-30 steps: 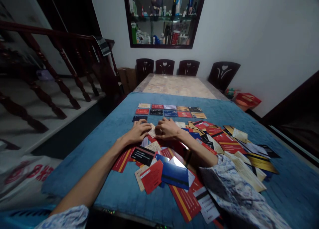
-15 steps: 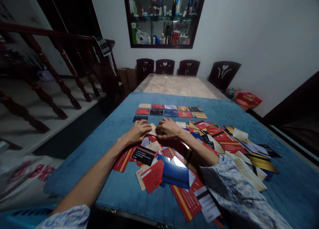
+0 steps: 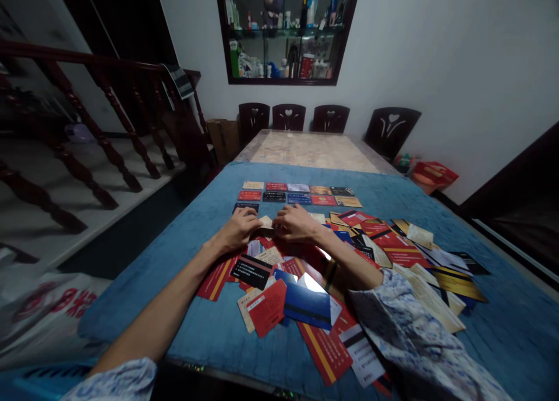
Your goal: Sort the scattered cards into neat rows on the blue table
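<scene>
Between my two hands is a cream card (image 3: 266,222), its left end in the fingers of my left hand (image 3: 240,227) and its right end in those of my right hand (image 3: 296,223). Both hands have curled fingers over the upper edge of a loose heap of cards. Just beyond my left hand lies a dark blue card (image 3: 246,206). Below the hands, a black card (image 3: 251,272), a red card (image 3: 267,308) and a blue card (image 3: 307,305) overlap others. My right forearm covers part of the heap.
Neat rows of cards (image 3: 299,198) lie farther back on the blue cloth (image 3: 192,331). More scattered cards (image 3: 395,244) spread to the right. Chairs (image 3: 289,117) stand behind the table's far end, a wooden railing (image 3: 100,119) at left and a plastic bag (image 3: 48,311) at lower left.
The cream card has tilted between my fingers, so its near edge now shows as a darker strip. My hands have barely shifted; the other cards lie as before.
</scene>
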Demonstrator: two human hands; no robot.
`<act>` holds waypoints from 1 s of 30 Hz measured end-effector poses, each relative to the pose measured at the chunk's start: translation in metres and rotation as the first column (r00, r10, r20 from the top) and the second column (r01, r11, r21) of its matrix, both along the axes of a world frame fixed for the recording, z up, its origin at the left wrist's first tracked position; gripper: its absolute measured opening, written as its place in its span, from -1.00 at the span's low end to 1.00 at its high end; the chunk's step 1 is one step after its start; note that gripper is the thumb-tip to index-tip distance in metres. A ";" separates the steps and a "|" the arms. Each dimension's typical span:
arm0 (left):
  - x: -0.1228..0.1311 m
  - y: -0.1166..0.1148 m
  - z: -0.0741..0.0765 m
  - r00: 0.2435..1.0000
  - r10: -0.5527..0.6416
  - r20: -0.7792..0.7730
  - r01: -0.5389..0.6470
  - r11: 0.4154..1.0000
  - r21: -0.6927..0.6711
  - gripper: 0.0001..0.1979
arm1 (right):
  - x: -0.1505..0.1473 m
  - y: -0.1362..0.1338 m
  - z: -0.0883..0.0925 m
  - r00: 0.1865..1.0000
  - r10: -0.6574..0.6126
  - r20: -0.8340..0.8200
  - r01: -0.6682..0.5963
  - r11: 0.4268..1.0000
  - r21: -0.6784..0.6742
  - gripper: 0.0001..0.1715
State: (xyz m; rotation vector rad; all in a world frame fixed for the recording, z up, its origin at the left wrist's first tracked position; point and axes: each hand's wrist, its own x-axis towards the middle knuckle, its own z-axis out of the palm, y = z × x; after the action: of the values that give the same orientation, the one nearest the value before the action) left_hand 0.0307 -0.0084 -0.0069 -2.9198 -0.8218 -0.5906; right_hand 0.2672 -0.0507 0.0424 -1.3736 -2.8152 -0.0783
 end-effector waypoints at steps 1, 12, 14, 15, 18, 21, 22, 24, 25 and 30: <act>0.000 0.001 -0.001 1.000 0.008 0.023 -0.009 1.000 0.007 -0.74 | 0.000 0.000 0.000 1.000 -0.002 -0.006 0.002 1.000 0.007 -0.69; -0.002 0.005 -0.008 0.977 0.094 0.192 -0.080 0.994 -0.076 -0.62 | -0.001 0.004 -0.002 0.997 -0.064 -0.053 0.067 0.996 0.056 -0.70; -0.002 0.006 -0.010 0.974 0.105 0.199 -0.090 0.993 -0.083 -0.62 | -0.001 0.005 -0.004 0.995 -0.075 -0.068 0.079 0.995 0.057 -0.70; -0.001 0.006 -0.011 0.973 0.112 0.202 -0.096 0.992 -0.085 -0.62 | -0.001 0.005 -0.005 0.994 -0.081 -0.076 0.086 0.995 0.059 -0.71; 0.000 0.006 -0.012 0.968 0.137 0.211 -0.118 0.988 -0.097 -0.60 | -0.001 0.006 -0.009 0.990 -0.097 -0.102 0.104 0.993 0.064 -0.73; 0.001 0.004 -0.013 0.959 0.173 0.223 -0.152 0.982 -0.109 -0.54 | -0.002 0.007 -0.013 0.985 -0.112 -0.135 0.122 0.990 0.070 -0.68; 0.002 0.004 -0.013 0.953 0.191 0.234 -0.169 0.979 -0.113 -0.54 | -0.003 0.007 -0.014 0.982 -0.120 -0.146 0.132 0.989 0.072 -0.66; 0.003 0.003 -0.014 0.938 0.223 0.264 -0.195 0.973 -0.126 -0.56 | -0.004 0.006 -0.015 0.976 -0.142 -0.166 0.157 0.985 0.075 -0.61; 0.004 0.003 -0.015 0.931 0.234 0.281 -0.203 0.970 -0.134 -0.58 | -0.005 0.006 -0.015 0.973 -0.153 -0.173 0.168 0.983 0.076 -0.59; 0.005 0.002 -0.017 0.923 0.244 0.299 -0.205 0.966 -0.157 -0.68 | -0.007 0.003 -0.014 0.970 -0.187 -0.158 0.199 0.978 0.068 -0.56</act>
State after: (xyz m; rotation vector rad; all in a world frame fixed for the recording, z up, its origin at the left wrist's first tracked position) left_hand 0.0362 -0.0064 -0.0234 -2.8132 -1.2503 -1.0367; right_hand 0.2603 -0.0473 0.0285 -1.5595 -2.5214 -0.0883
